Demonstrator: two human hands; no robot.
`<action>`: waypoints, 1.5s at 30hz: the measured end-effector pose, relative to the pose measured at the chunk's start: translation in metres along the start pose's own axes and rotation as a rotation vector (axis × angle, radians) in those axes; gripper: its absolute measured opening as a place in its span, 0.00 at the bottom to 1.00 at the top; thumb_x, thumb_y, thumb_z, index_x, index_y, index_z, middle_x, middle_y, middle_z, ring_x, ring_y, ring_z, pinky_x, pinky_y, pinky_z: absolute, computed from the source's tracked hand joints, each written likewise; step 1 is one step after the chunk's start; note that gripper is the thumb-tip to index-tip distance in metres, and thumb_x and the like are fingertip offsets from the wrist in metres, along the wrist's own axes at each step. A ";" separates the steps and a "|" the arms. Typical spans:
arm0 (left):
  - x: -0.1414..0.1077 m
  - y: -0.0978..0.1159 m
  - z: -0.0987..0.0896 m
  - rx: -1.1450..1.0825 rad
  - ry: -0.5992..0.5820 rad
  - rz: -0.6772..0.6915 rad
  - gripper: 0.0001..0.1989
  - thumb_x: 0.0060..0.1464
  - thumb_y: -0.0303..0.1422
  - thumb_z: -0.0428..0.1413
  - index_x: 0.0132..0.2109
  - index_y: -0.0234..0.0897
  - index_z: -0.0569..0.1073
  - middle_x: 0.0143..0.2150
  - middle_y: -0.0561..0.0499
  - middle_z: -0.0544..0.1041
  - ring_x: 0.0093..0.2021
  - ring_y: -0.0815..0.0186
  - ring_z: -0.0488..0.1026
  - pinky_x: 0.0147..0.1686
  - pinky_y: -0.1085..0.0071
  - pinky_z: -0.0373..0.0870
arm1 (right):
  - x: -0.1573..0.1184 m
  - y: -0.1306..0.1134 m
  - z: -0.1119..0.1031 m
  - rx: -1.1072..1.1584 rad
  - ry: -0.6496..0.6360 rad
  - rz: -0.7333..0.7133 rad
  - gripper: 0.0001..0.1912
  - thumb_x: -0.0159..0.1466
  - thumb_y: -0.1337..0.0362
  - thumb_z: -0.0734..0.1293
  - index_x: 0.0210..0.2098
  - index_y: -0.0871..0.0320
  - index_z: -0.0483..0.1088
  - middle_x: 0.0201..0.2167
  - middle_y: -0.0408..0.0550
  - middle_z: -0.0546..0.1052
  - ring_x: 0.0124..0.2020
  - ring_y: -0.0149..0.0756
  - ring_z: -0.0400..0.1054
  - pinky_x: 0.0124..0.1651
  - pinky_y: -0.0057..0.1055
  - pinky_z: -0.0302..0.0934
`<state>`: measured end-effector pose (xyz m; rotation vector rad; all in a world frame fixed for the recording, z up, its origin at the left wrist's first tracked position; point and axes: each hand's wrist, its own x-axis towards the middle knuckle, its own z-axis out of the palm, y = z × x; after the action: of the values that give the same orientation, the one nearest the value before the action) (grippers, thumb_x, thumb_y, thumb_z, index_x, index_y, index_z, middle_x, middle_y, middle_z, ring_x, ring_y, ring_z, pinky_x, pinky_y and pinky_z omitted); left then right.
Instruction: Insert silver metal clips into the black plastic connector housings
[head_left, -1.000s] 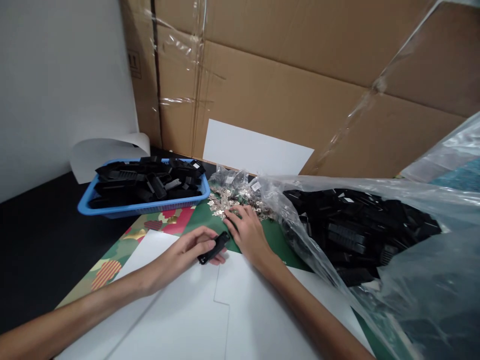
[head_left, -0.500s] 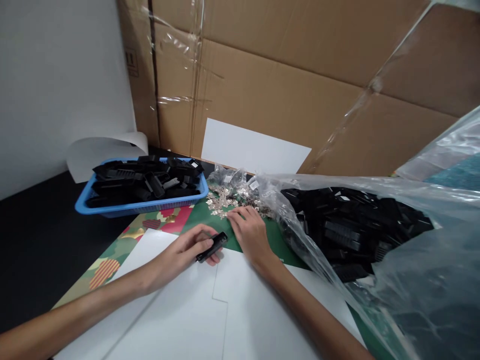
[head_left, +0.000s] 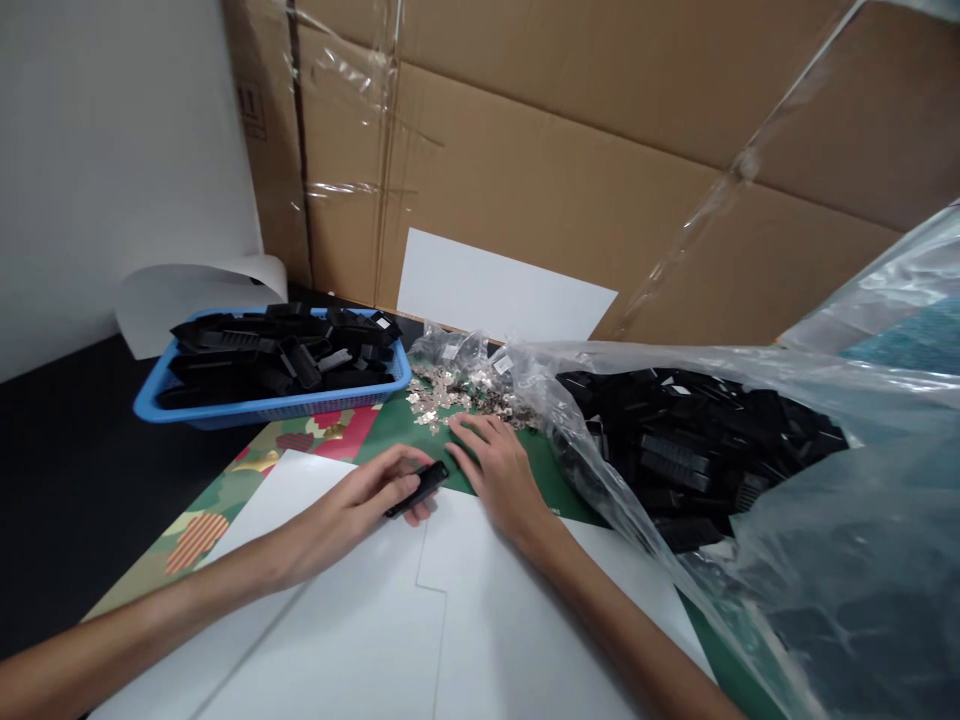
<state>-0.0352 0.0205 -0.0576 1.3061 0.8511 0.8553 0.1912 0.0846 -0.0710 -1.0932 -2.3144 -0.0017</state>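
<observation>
Now, 1 oblong black plastic part (head_left: 426,486) is clamped in the left hand (head_left: 386,487) above smooth white sheets (head_left: 337,620), near their far edge. Across a green gap (head_left: 397,430), the right hand (head_left: 496,468), fingers apart, borders glinting silvery metal pieces (head_left: 442,393) heaped beside a crinkled clear plastic bag (head_left: 855,530).

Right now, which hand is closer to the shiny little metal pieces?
The right hand is nearer, at the near edge of the metal pieces. The left hand is farther back, toward the person, holding a black part.
</observation>
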 end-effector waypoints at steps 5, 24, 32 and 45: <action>-0.002 0.009 0.002 0.121 0.013 -0.030 0.20 0.65 0.44 0.60 0.58 0.39 0.70 0.48 0.48 0.79 0.49 0.60 0.76 0.49 0.65 0.72 | -0.004 -0.009 -0.022 0.156 0.119 0.088 0.11 0.76 0.66 0.63 0.46 0.58 0.79 0.42 0.52 0.81 0.44 0.41 0.74 0.48 0.37 0.70; -0.015 0.004 0.010 0.655 0.021 0.286 0.16 0.62 0.26 0.58 0.55 0.43 0.79 0.47 0.53 0.84 0.43 0.66 0.81 0.43 0.73 0.74 | -0.045 -0.057 -0.061 0.637 -0.090 0.365 0.06 0.71 0.64 0.69 0.41 0.54 0.80 0.35 0.44 0.79 0.35 0.34 0.73 0.40 0.29 0.65; -0.022 -0.008 0.011 0.768 0.015 0.447 0.19 0.61 0.21 0.58 0.57 0.39 0.76 0.46 0.51 0.82 0.43 0.67 0.81 0.43 0.75 0.75 | -0.049 -0.061 -0.052 0.626 -0.081 0.413 0.05 0.68 0.66 0.70 0.45 0.55 0.75 0.32 0.41 0.78 0.32 0.31 0.72 0.37 0.26 0.65; -0.024 -0.005 0.012 0.626 0.075 0.428 0.18 0.63 0.23 0.59 0.57 0.43 0.76 0.46 0.54 0.82 0.43 0.70 0.79 0.38 0.81 0.74 | -0.052 -0.041 -0.048 1.223 -0.238 0.720 0.15 0.63 0.51 0.77 0.40 0.57 0.84 0.32 0.49 0.83 0.33 0.34 0.74 0.42 0.31 0.70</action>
<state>-0.0347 -0.0067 -0.0608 2.0665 0.9550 1.0143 0.2118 0.0092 -0.0476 -1.1205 -1.4201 1.6153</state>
